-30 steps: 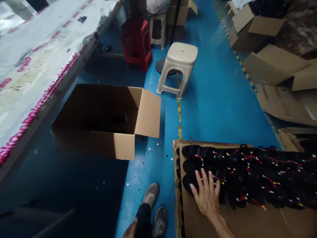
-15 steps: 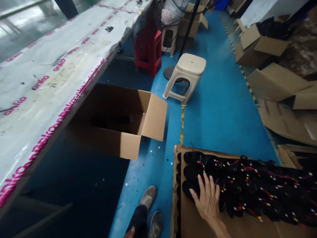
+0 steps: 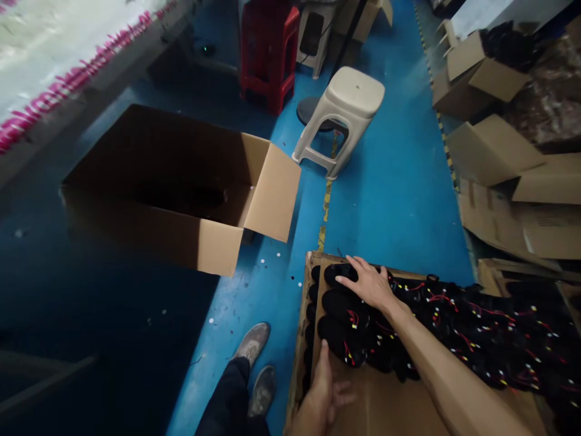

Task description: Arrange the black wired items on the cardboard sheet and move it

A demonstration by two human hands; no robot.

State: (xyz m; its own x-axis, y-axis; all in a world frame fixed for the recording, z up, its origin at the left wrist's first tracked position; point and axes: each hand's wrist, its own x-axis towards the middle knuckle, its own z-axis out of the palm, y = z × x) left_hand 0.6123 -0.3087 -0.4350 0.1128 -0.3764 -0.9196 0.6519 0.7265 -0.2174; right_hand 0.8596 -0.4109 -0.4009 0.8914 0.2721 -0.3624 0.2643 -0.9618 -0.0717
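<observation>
Rows of black, rounded, shoe-shaped pieces (image 3: 342, 306) lie on a cardboard sheet (image 3: 385, 406) at the lower right. Thin red wires with small white and yellow ends stick out of them. My right hand (image 3: 370, 284) rests on the piece at the far left corner, thumb and fingers spread across it. Close to the near end of the rows is my left hand (image 3: 322, 390), its thumb up beside the nearest piece and its fingers loosely apart, slightly blurred. Nothing shows in the left hand. More black pieces are partly visible beneath the sheet's left edge.
An open cardboard box (image 3: 267, 194) stands on the blue floor at left, dark inside. Beyond are a beige stool (image 3: 356, 91) and red stools (image 3: 267, 54). A covered table (image 3: 59, 54) edges the upper left. Open cartons (image 3: 494, 151) line the right side.
My right hand has shifted from the middle of the rows to the far left piece. My left hand has come up beside the nearest piece. The view has tilted down.
</observation>
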